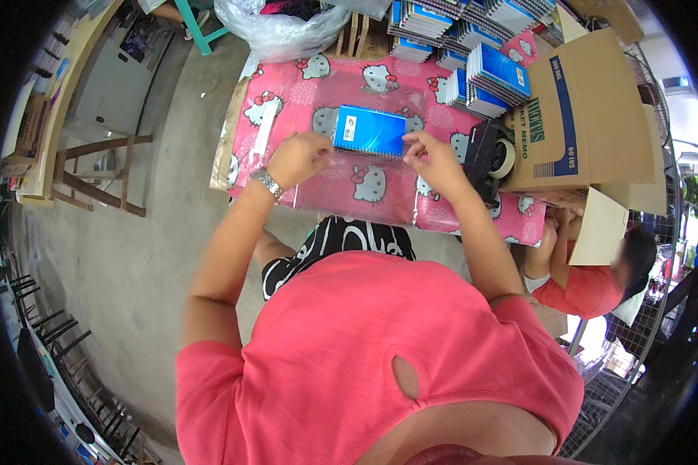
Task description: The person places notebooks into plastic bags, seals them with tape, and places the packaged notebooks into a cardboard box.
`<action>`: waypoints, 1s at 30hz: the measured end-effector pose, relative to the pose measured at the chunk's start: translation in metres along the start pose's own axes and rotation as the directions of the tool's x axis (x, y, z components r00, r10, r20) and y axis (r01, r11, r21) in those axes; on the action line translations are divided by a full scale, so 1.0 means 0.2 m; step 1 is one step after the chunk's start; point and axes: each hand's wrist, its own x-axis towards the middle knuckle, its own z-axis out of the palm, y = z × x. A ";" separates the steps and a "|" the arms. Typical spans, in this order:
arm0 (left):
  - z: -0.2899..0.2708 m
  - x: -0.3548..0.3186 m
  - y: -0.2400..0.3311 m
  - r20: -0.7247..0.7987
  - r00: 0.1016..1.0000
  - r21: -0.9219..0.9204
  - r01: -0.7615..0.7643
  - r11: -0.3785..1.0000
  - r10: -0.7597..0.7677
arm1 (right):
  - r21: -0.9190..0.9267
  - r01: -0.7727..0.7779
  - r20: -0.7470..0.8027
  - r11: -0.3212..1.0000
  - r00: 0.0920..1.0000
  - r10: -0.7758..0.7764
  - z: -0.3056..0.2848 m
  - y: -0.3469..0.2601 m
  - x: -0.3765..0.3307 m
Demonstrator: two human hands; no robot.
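Note:
A stack of blue spiral notebooks [370, 130] rests on a clear plastic sheet [411, 101] over the pink cartoon-print table cover [302, 101]. My left hand [298, 157], with a metal watch on its wrist, pinches the plastic at the stack's near left corner. My right hand [432, 157] pinches the plastic at the near right corner. Both hands touch the stack's near edge.
More blue notebooks [481, 74] are piled at the table's far right. A black tape dispenser [490, 157] sits beside an open cardboard box [589, 116]. A clear plastic bag [279, 27] lies at the far edge. Another person in a red shirt [589, 287] crouches at right. Wooden stool [101, 174] at left.

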 end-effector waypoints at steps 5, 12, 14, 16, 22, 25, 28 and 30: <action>-0.04 0.11 -0.06 -0.280 0.923 -0.192 0.216 0.957 -0.265 | 0.231 -0.218 0.144 0.948 0.971 0.189 -0.09 0.20 0.13; 0.28 0.07 0.34 0.074 0.985 0.504 0.097 0.859 -0.155 | 0.567 -0.432 0.172 0.701 0.894 0.413 -0.06 0.34 0.13; 0.48 0.01 0.28 -0.021 0.976 0.534 -0.173 0.827 0.217 | 0.594 -0.394 0.127 0.702 0.907 0.402 -0.03 0.36 0.15; 0.52 0.01 0.28 -0.023 0.991 0.536 -0.101 0.838 0.134 | 0.414 -0.384 0.028 0.826 0.912 0.410 -0.03 0.30 0.18; 0.54 0.02 0.27 -0.029 0.998 0.536 -0.033 0.844 0.057 | -0.213 0.112 -0.213 0.971 0.964 -0.157 0.07 0.09 0.39; 0.55 0.04 0.29 -0.059 0.996 0.522 -0.032 0.852 0.073 | -0.230 0.122 -0.005 0.965 0.992 -0.127 0.17 0.09 0.46; 0.54 0.05 0.28 -0.081 0.993 0.524 -0.030 0.851 0.085 | -0.307 0.033 0.144 0.951 0.990 0.012 0.22 0.05 0.46; 0.52 0.06 0.29 -0.066 0.995 0.517 -0.032 0.856 0.077 | -0.351 -0.018 0.161 0.936 0.984 0.079 0.22 0.03 0.47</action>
